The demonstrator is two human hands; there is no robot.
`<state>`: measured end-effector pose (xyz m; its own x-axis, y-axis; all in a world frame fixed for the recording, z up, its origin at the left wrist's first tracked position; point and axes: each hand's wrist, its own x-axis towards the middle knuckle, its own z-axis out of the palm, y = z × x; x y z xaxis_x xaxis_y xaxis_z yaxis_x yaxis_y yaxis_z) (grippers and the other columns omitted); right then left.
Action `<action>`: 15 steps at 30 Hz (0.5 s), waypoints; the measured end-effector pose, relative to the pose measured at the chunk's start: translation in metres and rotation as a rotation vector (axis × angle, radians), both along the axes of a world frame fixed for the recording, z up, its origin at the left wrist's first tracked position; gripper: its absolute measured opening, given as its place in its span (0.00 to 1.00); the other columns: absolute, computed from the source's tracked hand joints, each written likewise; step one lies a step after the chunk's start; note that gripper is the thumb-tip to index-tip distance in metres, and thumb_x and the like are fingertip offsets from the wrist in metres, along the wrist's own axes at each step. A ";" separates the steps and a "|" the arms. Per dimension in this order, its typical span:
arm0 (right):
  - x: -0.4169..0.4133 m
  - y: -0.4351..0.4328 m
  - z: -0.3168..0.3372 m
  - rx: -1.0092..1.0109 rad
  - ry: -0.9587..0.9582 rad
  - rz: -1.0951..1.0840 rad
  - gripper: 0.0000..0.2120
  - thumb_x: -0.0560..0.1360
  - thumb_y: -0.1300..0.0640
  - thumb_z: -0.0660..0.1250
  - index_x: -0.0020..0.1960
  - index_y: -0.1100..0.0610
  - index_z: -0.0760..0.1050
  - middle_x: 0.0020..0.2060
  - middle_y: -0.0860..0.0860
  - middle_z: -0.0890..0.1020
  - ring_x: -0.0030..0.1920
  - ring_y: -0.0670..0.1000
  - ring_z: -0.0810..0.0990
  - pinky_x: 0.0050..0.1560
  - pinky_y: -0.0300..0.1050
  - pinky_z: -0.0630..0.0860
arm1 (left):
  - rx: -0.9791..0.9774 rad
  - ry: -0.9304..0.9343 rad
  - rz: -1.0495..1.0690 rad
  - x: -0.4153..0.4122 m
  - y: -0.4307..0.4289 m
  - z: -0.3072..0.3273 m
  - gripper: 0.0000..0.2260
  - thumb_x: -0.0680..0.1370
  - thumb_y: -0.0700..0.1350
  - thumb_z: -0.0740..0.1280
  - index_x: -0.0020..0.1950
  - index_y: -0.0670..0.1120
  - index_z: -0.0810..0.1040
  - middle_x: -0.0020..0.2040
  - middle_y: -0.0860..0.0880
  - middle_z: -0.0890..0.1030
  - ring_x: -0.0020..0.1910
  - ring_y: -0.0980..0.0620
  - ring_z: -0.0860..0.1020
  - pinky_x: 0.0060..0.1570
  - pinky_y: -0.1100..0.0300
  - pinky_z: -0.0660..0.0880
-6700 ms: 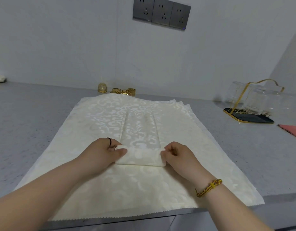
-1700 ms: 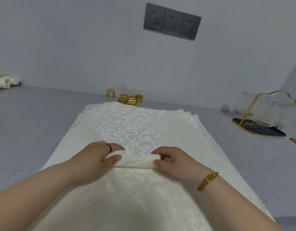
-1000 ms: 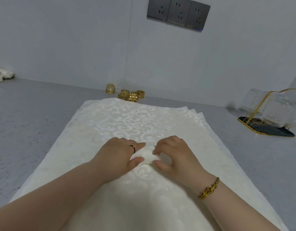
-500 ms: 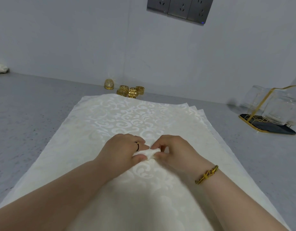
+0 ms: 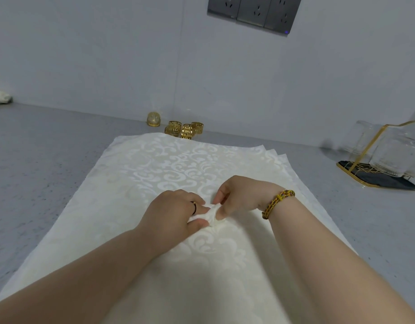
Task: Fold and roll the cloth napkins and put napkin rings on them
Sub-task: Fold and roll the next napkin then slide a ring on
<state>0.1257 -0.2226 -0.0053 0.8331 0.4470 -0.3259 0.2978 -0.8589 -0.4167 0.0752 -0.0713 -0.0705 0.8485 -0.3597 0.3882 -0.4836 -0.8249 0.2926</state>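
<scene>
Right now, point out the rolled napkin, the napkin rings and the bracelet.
rolled napkin (image 5: 211,215): head view, its bunched white end.
napkin rings (image 5: 187,131): head view, front ring of the gold cluster.
bracelet (image 5: 278,201): head view, its gold braid.

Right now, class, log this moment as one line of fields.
left hand: grips roll | right hand: pinches roll end | rings: at back, none on roll | napkin stack: flat under hands

We face a pale grey wall with a faint vertical seam. High on it, right of centre, is a row of three dark grey sockets, with a small blue light at their lower right corner. Below runs a speckled grey countertop. Far right, clear glasses sit on a gold-framed dark tray.
</scene>
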 end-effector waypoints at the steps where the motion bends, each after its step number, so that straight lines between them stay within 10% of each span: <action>1: 0.000 -0.002 -0.003 0.031 -0.007 -0.007 0.14 0.70 0.59 0.71 0.55 0.59 0.77 0.35 0.42 0.72 0.35 0.39 0.70 0.38 0.29 0.67 | -0.010 0.007 0.007 -0.001 -0.001 0.001 0.28 0.67 0.61 0.51 0.64 0.56 0.75 0.64 0.62 0.73 0.63 0.60 0.69 0.52 0.73 0.56; 15: -0.014 -0.027 -0.040 0.498 -0.069 -0.017 0.14 0.70 0.64 0.70 0.37 0.47 0.70 0.32 0.44 0.68 0.25 0.35 0.69 0.30 0.26 0.64 | -0.014 0.318 0.239 0.013 -0.024 0.020 0.17 0.69 0.55 0.70 0.56 0.53 0.75 0.51 0.57 0.76 0.53 0.53 0.74 0.45 0.64 0.65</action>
